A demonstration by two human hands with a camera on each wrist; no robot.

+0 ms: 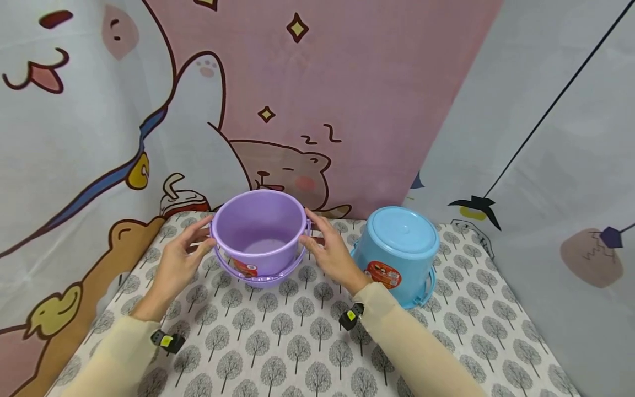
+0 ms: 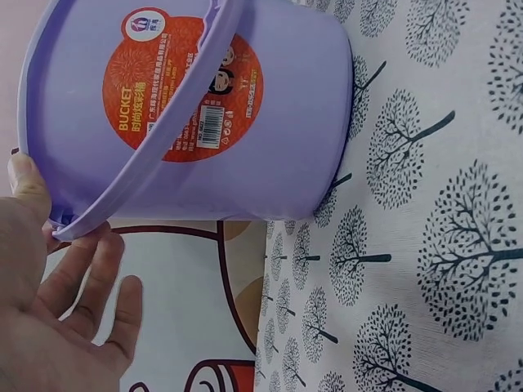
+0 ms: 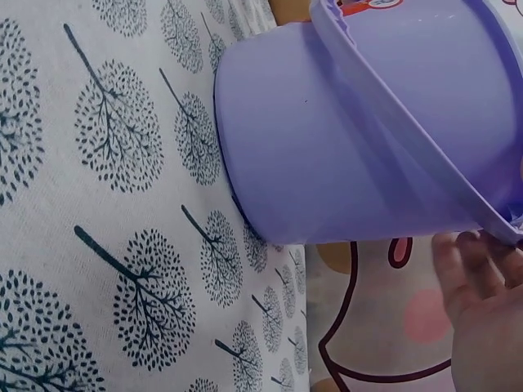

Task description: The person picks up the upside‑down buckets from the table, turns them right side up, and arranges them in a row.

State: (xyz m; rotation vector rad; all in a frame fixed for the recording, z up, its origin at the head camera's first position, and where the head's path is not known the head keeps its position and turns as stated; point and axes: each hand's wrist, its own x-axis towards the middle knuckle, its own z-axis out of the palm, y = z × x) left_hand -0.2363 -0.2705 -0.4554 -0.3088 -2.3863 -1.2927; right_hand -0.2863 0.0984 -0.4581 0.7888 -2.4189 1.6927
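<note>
A purple bucket (image 1: 278, 259) stands upright on the table, its inside bare, its handle hanging down across the front. My left hand (image 1: 176, 262) pinches the rim at the left side; in the left wrist view the thumb (image 2: 31, 184) lies over the rim, with fingers below the handle joint. On the opposite side my right hand (image 1: 337, 259) holds the rim between thumb and fingers. Only part of that grip shows in the right wrist view, where the fingers (image 3: 458, 273) lie by the handle joint. A red label (image 2: 131, 98) is on the front wall.
To the right, a light blue bucket (image 1: 367, 253) stands upside down, base up, its handle (image 1: 429, 289) low at the right. A tree-print cloth (image 1: 270, 336) covers the table. Cartoon-printed cloth (image 1: 377, 82) hangs close behind and at both sides.
</note>
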